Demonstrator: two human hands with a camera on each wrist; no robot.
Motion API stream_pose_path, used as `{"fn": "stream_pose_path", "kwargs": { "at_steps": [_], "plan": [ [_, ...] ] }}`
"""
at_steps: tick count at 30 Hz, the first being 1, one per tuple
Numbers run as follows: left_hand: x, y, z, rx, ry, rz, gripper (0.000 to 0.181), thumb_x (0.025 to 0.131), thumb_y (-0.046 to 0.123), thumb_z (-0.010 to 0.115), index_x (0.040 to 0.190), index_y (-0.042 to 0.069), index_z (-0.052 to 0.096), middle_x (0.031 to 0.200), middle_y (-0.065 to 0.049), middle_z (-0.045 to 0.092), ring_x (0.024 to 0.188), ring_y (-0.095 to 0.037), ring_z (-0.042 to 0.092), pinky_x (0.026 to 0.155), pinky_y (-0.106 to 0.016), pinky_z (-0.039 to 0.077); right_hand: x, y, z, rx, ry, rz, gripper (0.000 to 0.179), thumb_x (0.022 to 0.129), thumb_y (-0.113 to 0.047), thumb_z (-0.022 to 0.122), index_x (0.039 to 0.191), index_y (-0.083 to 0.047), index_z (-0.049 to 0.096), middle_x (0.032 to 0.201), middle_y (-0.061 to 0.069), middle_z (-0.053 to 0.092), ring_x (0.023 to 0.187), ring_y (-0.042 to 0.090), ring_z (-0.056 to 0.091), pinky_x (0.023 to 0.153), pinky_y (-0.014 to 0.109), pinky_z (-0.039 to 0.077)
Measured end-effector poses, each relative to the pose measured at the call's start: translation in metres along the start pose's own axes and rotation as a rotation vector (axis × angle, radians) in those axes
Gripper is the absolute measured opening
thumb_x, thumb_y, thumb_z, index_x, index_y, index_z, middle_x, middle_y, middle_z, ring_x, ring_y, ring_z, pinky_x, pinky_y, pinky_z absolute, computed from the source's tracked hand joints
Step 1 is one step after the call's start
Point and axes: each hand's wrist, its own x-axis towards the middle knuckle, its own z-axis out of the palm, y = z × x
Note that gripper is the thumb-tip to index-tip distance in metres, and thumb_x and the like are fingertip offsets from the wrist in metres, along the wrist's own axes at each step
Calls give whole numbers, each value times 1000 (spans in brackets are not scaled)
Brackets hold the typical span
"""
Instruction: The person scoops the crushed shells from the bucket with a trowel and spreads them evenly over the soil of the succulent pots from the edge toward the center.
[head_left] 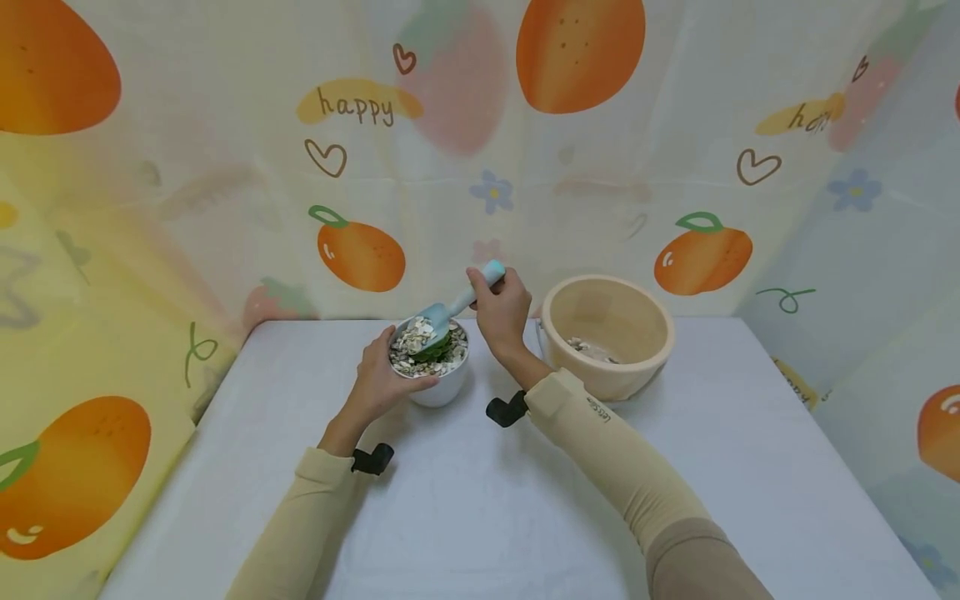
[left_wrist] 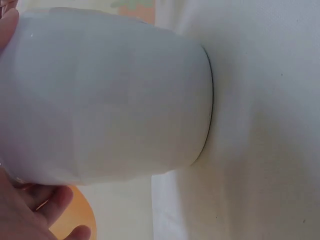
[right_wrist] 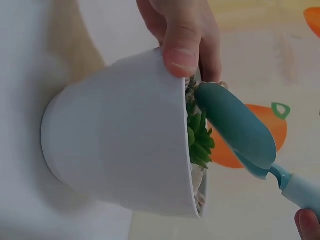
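Observation:
My left hand (head_left: 377,381) holds a white flower pot (head_left: 438,393) by its left side, the thumb lying over the near rim. Pale stone chips (head_left: 411,343) fill the pot's top around a small green succulent (right_wrist: 200,142). In the head view my right hand (head_left: 501,315) grips the handle of a light blue trowel (head_left: 442,319) from above. The trowel's blade (right_wrist: 240,125) tilts down over the succulent, its tip at the chips near the left thumb in the right wrist view. The pot stands upright on the table, its smooth wall (left_wrist: 115,100) filling the left wrist view.
A beige bucket (head_left: 600,382) stands right of the pot, behind my right forearm, with some pale chips (head_left: 594,352) on its bottom. A white cloth covers the table (head_left: 480,517). A fruit-patterned curtain (head_left: 450,192) hangs right behind the table's back edge.

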Motion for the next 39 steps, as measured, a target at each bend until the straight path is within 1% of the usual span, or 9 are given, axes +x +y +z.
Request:
{"fn": "stream_pose_path", "kwargs": {
  "at_steps": [7,11,16,20,26,30,33,37,39],
  "plan": [
    [5,-8,-10,-37,-67,27,117,67,45,87,154,5,20,154,-21,30,140,-41,29,111,-66,27,-2,6,2,19,-1,21,32,93,-32,66,92,0,59,75,26,64,69,43,67,65,40,60],
    [12,-10,-13,-46,-120,49,118,69,42,86,155,6,16,157,-21,24,144,-41,25,113,-65,24,-3,7,4,7,4,11,32,94,-31,66,93,0,60,74,24,65,67,40,68,62,33,59],
    [14,-11,-13,-60,-148,28,120,69,42,85,157,9,11,159,-22,19,145,-40,23,114,-65,23,-6,7,6,-12,-18,17,32,94,-33,65,94,-1,60,75,21,66,66,33,70,62,27,58],
    [12,-11,-10,-71,-126,32,119,69,43,85,156,8,12,158,-21,22,144,-39,25,113,-65,25,-9,7,6,-17,-19,26,32,94,-32,65,94,-1,60,75,21,66,66,31,70,62,28,59],
    [8,-8,-2,-89,-45,15,117,67,44,87,155,8,17,155,-20,27,141,-38,28,113,-63,27,-5,6,6,-7,-7,0,32,93,-32,66,93,-1,60,74,19,66,65,30,70,61,26,59],
    [6,-4,4,-55,19,4,117,67,47,86,155,8,18,154,-20,29,141,-37,29,112,-62,28,-1,4,3,29,17,-15,32,92,-31,67,93,0,60,73,19,65,65,31,69,63,35,60],
    [4,-1,7,-38,51,3,118,67,48,86,154,6,18,154,-20,30,141,-37,29,112,-61,29,0,1,1,38,34,-14,32,92,-30,68,94,0,61,73,20,65,61,24,67,64,37,61],
    [0,0,5,-27,38,-1,119,68,48,85,154,3,17,154,-22,28,141,-38,29,113,-60,30,2,0,0,25,35,-6,32,92,-31,68,93,0,61,74,20,66,57,9,62,61,29,60],
    [0,-1,1,-21,14,-4,119,68,49,85,154,3,17,154,-22,29,140,-39,29,112,-61,31,3,1,-1,20,33,-8,32,92,-31,68,93,0,61,74,20,66,57,12,63,61,31,60]
  ]
}}
